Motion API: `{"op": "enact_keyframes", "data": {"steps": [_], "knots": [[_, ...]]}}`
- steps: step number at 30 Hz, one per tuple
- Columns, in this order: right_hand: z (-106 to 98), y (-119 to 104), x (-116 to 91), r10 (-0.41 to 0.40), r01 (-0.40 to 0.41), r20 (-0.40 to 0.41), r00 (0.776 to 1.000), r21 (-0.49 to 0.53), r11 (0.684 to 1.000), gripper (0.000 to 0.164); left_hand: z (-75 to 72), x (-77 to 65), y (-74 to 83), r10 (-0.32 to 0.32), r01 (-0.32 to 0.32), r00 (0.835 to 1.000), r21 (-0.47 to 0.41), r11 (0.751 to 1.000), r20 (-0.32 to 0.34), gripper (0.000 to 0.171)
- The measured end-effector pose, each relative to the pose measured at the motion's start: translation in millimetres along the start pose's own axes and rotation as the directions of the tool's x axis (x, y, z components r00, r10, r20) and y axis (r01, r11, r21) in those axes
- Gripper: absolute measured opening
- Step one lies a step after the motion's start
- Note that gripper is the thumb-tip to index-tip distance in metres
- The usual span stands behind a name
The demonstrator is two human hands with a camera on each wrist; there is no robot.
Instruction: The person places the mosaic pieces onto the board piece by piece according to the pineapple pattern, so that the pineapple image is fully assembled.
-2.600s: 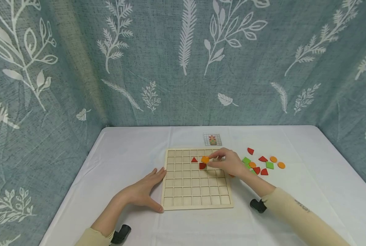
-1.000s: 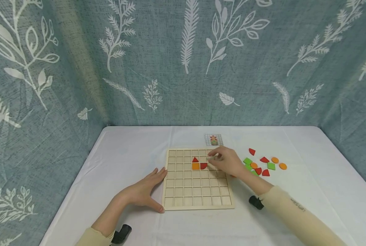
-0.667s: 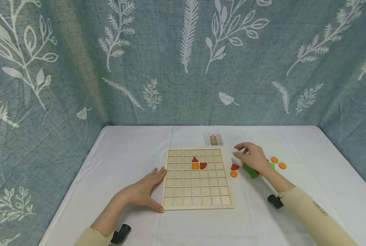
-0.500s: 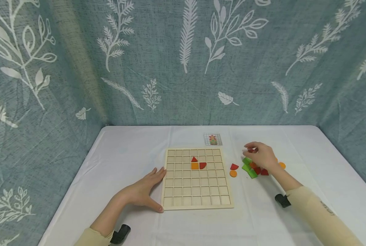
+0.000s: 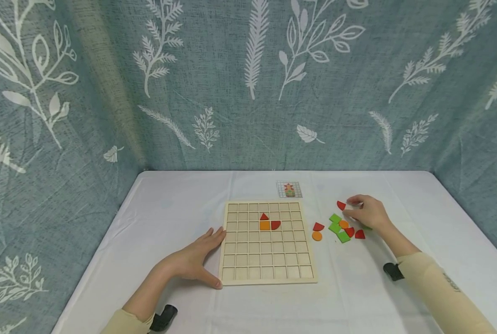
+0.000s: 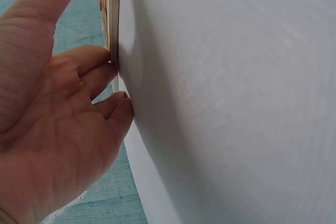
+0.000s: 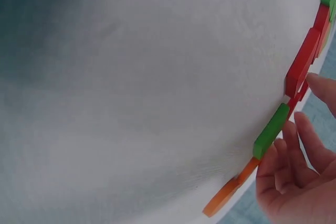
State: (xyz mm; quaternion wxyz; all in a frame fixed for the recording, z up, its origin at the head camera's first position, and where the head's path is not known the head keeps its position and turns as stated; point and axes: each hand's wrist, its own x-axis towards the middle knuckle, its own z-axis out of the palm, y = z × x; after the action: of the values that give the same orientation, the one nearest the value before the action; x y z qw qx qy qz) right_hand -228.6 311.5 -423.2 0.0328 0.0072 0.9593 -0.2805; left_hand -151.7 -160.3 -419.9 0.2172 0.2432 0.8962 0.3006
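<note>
My left hand point(image 5: 196, 260) lies spread along the left edge of the wooden grid board point(image 5: 269, 281), its fingertips and thumb touching the rim. On the board are a red triangle point(image 5: 264, 216), an orange square point(image 5: 265, 225) just below it and a red quarter-circle point(image 5: 275, 225) to the square's right. My right hand point(image 5: 369, 212) hovers over the loose pieces, thumb and fingers apart, with no piece seen held. Just left of its fingertips lies another red quarter-circle point(image 5: 341, 205). In the right wrist view, a red piece point(image 7: 303, 64) lies near the thumb and a green square point(image 7: 271, 130) by the fingers.
Green squares point(image 5: 343, 237), orange discs point(image 5: 317, 236) and red quarter-circles point(image 5: 318, 227) lie scattered right of the board; my right hand hides some. A small picture card point(image 5: 289, 189) with a gridded figure lies behind the board. A patterned curtain point(image 5: 248, 130) borders the white table point(image 5: 181, 199).
The orange square, first held by my right hand over the board, now sits below the red triangle. My right hand has moved right to the loose pieces. The left hand stays put.
</note>
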Motion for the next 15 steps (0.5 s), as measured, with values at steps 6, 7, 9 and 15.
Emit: {"op": "enact_keyframes", "data": {"steps": [6,7,9,15], "knots": [[0.0,2.3,4.1,0.016,-0.016,0.01,1.0,-0.007,1.0,0.042,0.2,-0.3,0.4,-0.001,0.001,1.0,-0.011,1.0,0.0,0.123],[0.1,2.0,4.6,0.02,-0.02,0.013,1.0,-0.004,1.0,0.042,0.3,-0.3,0.3,0.0,0.0,1.0,-0.011,1.0,-0.002,0.123],[0.5,1.6,5.5,0.027,-0.027,0.015,1.0,-0.003,1.0,0.041,0.4,-0.3,-0.1,0.002,-0.002,1.0,-0.007,1.0,-0.002,0.123],[1.2,1.5,6.1,0.031,-0.031,0.01,0.999,0.006,1.0,0.036,-0.1,-0.1,-0.2,0.0,0.0,1.0,-0.002,1.0,-0.001,0.123]]}}
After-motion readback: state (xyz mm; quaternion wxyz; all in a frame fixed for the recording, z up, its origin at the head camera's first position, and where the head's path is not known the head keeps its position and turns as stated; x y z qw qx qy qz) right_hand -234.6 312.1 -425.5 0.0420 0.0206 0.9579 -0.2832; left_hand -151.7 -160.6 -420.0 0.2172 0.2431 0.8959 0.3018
